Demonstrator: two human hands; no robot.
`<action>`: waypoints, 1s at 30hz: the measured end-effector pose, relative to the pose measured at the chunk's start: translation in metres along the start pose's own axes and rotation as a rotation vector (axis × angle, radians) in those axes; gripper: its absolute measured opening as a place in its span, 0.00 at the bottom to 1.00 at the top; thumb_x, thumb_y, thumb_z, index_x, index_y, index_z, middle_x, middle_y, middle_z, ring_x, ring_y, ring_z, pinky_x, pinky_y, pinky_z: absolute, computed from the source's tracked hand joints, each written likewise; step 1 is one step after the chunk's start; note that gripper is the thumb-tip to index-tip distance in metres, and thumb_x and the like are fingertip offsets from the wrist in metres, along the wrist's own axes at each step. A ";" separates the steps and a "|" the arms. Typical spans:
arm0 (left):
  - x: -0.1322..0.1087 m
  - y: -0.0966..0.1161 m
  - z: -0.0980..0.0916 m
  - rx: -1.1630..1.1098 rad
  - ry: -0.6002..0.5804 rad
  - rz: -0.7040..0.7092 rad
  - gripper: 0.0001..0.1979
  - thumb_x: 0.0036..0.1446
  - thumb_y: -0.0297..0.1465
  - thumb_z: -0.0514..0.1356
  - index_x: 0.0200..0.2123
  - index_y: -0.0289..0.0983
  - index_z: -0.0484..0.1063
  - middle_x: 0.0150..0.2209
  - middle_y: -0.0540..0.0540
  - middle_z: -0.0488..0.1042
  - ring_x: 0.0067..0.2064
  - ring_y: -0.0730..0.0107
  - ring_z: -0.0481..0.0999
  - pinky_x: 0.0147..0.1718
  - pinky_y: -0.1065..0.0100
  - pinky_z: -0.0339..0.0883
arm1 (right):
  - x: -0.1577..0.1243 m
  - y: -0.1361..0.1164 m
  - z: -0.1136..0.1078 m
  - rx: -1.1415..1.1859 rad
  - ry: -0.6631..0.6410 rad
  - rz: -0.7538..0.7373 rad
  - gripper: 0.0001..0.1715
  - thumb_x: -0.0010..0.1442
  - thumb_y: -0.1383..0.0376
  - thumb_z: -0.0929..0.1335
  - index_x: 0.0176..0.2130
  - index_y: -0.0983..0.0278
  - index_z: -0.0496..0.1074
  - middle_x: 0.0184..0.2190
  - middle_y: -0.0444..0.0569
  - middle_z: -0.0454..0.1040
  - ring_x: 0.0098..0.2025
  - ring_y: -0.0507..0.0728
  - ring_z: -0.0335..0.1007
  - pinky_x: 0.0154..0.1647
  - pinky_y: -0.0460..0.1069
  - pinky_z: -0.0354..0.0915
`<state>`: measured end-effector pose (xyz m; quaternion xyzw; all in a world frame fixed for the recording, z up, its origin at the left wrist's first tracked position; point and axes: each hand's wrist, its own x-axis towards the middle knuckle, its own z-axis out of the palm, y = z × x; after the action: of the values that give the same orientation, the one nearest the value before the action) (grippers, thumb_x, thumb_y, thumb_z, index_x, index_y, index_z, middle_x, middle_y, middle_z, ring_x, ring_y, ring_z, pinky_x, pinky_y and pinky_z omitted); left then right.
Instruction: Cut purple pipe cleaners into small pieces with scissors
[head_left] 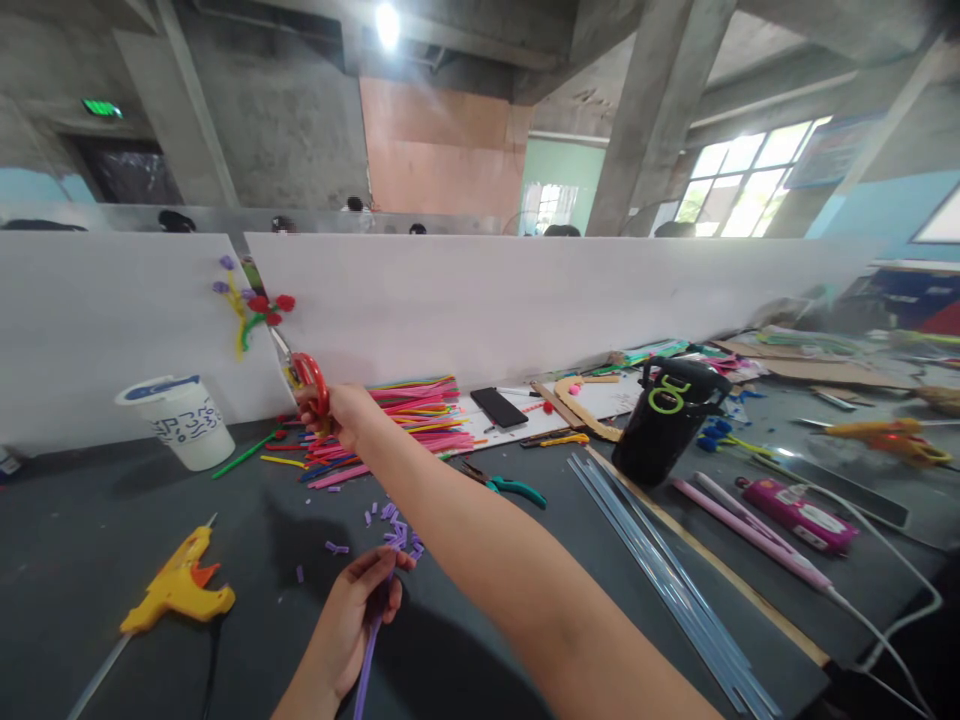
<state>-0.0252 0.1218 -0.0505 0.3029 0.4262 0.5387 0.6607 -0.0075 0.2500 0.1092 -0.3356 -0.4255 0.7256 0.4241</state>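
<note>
My left hand [351, 605] is closed around purple pipe cleaners [366, 672], low in front of me. Short cut purple pieces [397, 528] lie scattered on the dark table by its fingertips. Stretched forward and to the left, my right hand [343, 410] grips red-handled scissors [309, 368]. Their blades point up at the white partition, close to red pipe-cleaner flowers [271, 308] with a green stem. Purple flowers [221, 287] on yellow stems stand beside these. Behind my right wrist lies a bundle of coloured pipe cleaners [420, 420].
A yellow glue gun [180, 585] lies at left, below a white paper cup [178, 425]. Pliers [517, 490], a phone [499, 407], a black bottle [667, 420], clear glue sticks [667, 590] and a pink corded straightener [757, 530] are rightward. The white partition [525, 310] closes off the back.
</note>
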 end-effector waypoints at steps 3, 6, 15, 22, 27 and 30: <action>0.000 0.000 0.001 0.008 0.015 -0.002 0.07 0.43 0.32 0.63 0.25 0.33 0.74 0.27 0.48 0.73 0.17 0.83 0.60 0.13 0.79 0.53 | -0.002 -0.001 0.000 -0.029 -0.086 0.019 0.16 0.59 0.62 0.62 0.46 0.66 0.63 0.44 0.50 0.66 0.40 0.55 0.66 0.38 0.54 0.65; -0.001 0.002 0.002 0.011 0.030 -0.010 0.07 0.42 0.32 0.64 0.25 0.33 0.74 0.27 0.47 0.74 0.17 0.83 0.61 0.13 0.78 0.52 | -0.007 0.002 -0.006 -0.064 -0.119 0.018 0.14 0.60 0.62 0.62 0.43 0.67 0.65 0.39 0.48 0.68 0.35 0.52 0.68 0.33 0.50 0.66; -0.002 0.005 0.006 0.031 0.058 -0.014 0.10 0.40 0.34 0.64 0.25 0.33 0.72 0.22 0.50 0.71 0.16 0.83 0.62 0.12 0.79 0.53 | -0.086 0.063 -0.090 -0.216 -0.132 0.007 0.12 0.41 0.68 0.70 0.26 0.65 0.62 0.13 0.34 0.63 0.13 0.46 0.59 0.15 0.41 0.55; -0.006 0.006 0.013 0.170 0.049 -0.008 0.11 0.43 0.36 0.63 0.25 0.32 0.71 0.21 0.48 0.72 0.16 0.78 0.66 0.09 0.80 0.55 | -0.127 0.091 -0.143 -0.414 -0.084 0.040 0.11 0.46 0.61 0.67 0.24 0.63 0.60 0.08 0.33 0.55 0.09 0.46 0.50 0.08 0.40 0.44; -0.010 0.005 0.019 0.298 0.053 0.025 0.12 0.43 0.37 0.62 0.25 0.33 0.71 0.19 0.48 0.72 0.12 0.80 0.63 0.07 0.80 0.50 | -0.128 0.095 -0.142 -0.551 -0.047 0.047 0.09 0.45 0.62 0.67 0.24 0.64 0.64 0.12 0.35 0.60 0.11 0.45 0.53 0.10 0.40 0.48; -0.010 0.004 0.019 0.373 0.026 0.017 0.12 0.44 0.38 0.60 0.23 0.33 0.71 0.15 0.49 0.70 0.10 0.82 0.60 0.08 0.80 0.47 | -0.128 0.102 -0.137 -0.619 -0.029 0.055 0.07 0.47 0.62 0.65 0.24 0.64 0.64 0.14 0.37 0.61 0.12 0.46 0.56 0.12 0.41 0.51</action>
<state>-0.0103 0.1142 -0.0362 0.4168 0.5246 0.4598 0.5828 0.1285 0.1519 -0.0234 -0.4499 -0.6228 0.5776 0.2758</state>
